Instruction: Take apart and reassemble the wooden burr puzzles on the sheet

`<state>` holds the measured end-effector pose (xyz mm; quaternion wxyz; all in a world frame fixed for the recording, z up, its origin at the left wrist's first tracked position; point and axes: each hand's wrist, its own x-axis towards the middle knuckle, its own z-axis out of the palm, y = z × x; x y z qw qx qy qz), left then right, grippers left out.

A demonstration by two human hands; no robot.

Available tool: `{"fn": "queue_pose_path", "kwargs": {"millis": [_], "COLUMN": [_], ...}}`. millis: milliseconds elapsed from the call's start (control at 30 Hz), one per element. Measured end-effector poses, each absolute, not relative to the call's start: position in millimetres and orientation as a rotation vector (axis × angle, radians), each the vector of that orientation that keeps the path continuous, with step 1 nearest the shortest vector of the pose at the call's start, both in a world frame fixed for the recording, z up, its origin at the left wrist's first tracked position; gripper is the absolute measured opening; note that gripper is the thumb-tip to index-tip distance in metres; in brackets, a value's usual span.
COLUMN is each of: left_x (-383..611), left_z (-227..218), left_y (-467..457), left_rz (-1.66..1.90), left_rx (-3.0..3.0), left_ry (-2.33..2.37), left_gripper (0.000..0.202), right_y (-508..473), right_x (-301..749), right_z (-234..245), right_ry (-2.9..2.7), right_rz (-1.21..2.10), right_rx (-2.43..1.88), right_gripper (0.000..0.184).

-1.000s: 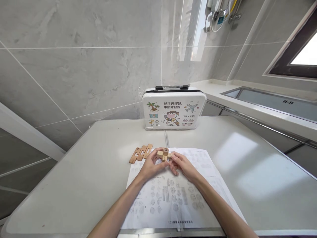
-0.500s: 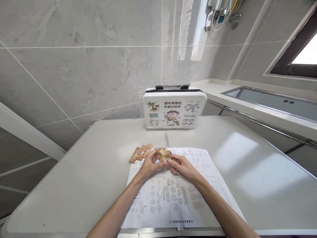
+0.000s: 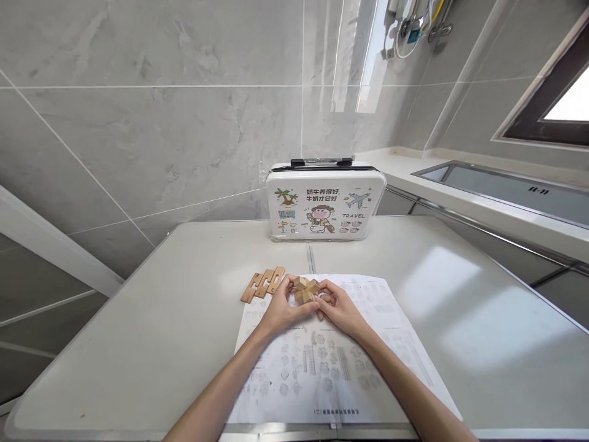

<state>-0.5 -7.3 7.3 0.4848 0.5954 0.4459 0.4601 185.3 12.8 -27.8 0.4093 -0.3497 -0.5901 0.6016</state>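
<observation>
Between both hands sits a wooden burr puzzle, a light-brown knot of interlocked blocks held just above the printed sheet. My left hand grips it from the left, with the thumb along its near side. From the right, my right hand closes on it with thumb and fingers at its near right corner; some of those fingertips are hidden. Under my forearms lies the large white instruction sheet, covered in small drawings and text. Several flat wooden pieces with cut-out slots rest side by side left of the puzzle.
A white cartoon-printed case with a black handle stands upright at the back of the pale table. Behind it rises a grey tiled wall. To the right runs a counter with a sink.
The burr puzzle has turned a little in my hands and shows a different face. The right fingers have shifted up and curled closer around it. The flat wooden pieces stay put.
</observation>
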Motion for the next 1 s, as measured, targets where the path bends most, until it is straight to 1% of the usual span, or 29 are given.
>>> {"fn": "queue_pose_path", "kwargs": {"millis": [100,267,600,833,1000], "left_x": [0,-1,0,-1,-8], "left_z": [4,-3,2,5,4], "left_y": [-6,-3,-3,-5,1], "left_rz": [1.137,1.178,1.17,1.144,1.271], "left_rx": [1.434,1.431,1.456,1.581,1.453], "left_ry": [1.131,1.197,1.234,1.406,1.319], "left_gripper": [0.055,0.059,0.055,0.055,0.05], "right_y": [12,13,16,17,19], "right_x": [185,186,187,190,192], "right_z": [-26,-27,-24,-23,-28], "right_ry": [-1.515,-1.527,-1.463,-1.657,-1.667], "right_rz": [1.478,1.414,1.332,1.045,1.067], "right_rx": [-0.875,-0.888,-0.933,-0.955,-0.987], "right_gripper": [0.034,0.042,0.034,0.024,0.025]}}
